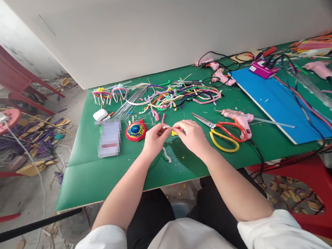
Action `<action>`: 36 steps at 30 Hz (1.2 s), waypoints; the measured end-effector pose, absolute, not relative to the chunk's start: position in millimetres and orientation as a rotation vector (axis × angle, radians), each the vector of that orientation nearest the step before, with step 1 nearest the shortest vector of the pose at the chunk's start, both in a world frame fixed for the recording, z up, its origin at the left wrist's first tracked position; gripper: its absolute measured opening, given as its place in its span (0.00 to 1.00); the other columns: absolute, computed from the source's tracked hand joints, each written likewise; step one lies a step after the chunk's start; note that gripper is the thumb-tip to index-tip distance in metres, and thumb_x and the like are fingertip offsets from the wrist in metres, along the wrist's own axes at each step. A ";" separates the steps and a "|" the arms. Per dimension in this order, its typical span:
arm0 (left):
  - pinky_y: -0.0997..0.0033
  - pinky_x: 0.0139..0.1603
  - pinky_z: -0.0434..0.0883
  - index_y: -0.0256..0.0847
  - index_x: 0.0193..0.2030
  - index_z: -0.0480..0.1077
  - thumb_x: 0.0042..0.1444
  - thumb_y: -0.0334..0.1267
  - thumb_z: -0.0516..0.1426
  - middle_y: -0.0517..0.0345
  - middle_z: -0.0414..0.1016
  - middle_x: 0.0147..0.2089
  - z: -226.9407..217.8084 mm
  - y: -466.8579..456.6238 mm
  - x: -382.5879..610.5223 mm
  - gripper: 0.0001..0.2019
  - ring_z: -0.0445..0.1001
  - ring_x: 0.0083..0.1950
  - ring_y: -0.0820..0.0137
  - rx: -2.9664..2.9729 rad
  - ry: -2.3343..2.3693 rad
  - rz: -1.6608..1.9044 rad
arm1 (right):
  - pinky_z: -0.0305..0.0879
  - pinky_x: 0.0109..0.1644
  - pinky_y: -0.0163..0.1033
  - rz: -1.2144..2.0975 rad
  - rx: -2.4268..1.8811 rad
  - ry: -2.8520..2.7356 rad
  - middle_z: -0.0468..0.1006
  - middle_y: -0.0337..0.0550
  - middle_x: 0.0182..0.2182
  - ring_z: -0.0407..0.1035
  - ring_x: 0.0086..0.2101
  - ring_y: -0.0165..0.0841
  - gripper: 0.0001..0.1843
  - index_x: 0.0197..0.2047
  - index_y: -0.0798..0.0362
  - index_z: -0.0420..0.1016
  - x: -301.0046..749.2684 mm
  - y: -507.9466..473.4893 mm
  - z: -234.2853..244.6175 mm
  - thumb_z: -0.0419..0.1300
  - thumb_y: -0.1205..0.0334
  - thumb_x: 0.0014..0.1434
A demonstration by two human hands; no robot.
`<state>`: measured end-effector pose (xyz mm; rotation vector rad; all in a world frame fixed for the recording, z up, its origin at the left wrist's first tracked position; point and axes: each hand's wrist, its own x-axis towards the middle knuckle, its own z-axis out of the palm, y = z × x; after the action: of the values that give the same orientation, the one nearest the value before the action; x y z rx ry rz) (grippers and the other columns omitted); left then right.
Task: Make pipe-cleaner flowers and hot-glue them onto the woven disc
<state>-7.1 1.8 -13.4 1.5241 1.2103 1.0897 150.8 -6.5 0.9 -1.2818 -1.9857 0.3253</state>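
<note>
Above the green table, my left hand (156, 140) and my right hand (193, 136) meet with fingers pinched together. Between the fingertips is a short white pipe cleaner (168, 127), largely covered by the fingers. A small yellow piece (173, 133) shows just under my right fingertips; whether it is held or lies on the table, I cannot tell. Below my left hand a pale pipe cleaner strip (166, 155) shows against the green. Left of my left hand sits a small red, blue and yellow wound umbrella-like piece (136, 131). Large scissors (215, 128) with red and yellow handles lie beside my right hand.
A tangle of coloured pipe cleaners (180, 95) spreads behind my hands. A pink glue gun (238, 120) with its cord lies right of the scissors, near a blue board (268, 104). At left are a phone (109, 138), a white case (100, 115) and two decorated pieces (102, 95).
</note>
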 end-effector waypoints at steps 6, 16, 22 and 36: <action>0.77 0.31 0.64 0.38 0.32 0.69 0.55 0.45 0.56 0.62 0.70 0.27 -8.2 -1.0 -5.4 0.11 0.68 0.29 0.75 1.523 1.189 1.096 | 0.64 0.35 0.34 0.699 -1.259 -1.747 0.79 0.38 0.29 0.71 0.31 0.31 0.08 0.32 0.51 0.75 149.7 -5.1 1.7 0.56 0.60 0.59; 0.75 0.34 0.65 0.40 0.29 0.64 0.58 0.44 0.52 0.61 0.67 0.28 -14.5 -4.7 -1.3 0.12 0.68 0.30 0.74 1.634 1.280 1.188 | 0.62 0.34 0.35 0.780 -1.258 -1.846 0.76 0.39 0.27 0.68 0.28 0.30 0.09 0.31 0.53 0.72 149.1 -4.8 3.0 0.55 0.60 0.59; 0.74 0.34 0.66 0.40 0.27 0.64 0.58 0.42 0.53 0.61 0.66 0.28 -11.2 -5.4 -1.5 0.11 0.68 0.30 0.74 1.675 1.300 1.235 | 0.62 0.29 0.34 1.252 -1.205 -1.526 0.77 0.38 0.26 0.68 0.26 0.29 0.12 0.30 0.53 0.73 147.3 0.4 1.5 0.60 0.53 0.52; 0.72 0.36 0.69 0.38 0.31 0.74 0.54 0.44 0.58 0.57 0.77 0.31 -9.2 -4.4 -3.1 0.11 0.73 0.32 0.71 1.599 1.325 1.232 | 0.64 0.34 0.35 1.032 -1.222 -1.574 0.75 0.37 0.25 0.69 0.28 0.29 0.06 0.29 0.53 0.71 144.6 -2.0 -3.5 0.57 0.60 0.52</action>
<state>-3.1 -4.4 -9.2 1.5990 1.3251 1.2320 144.6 -2.0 -3.5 -1.2218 -1.5742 1.0318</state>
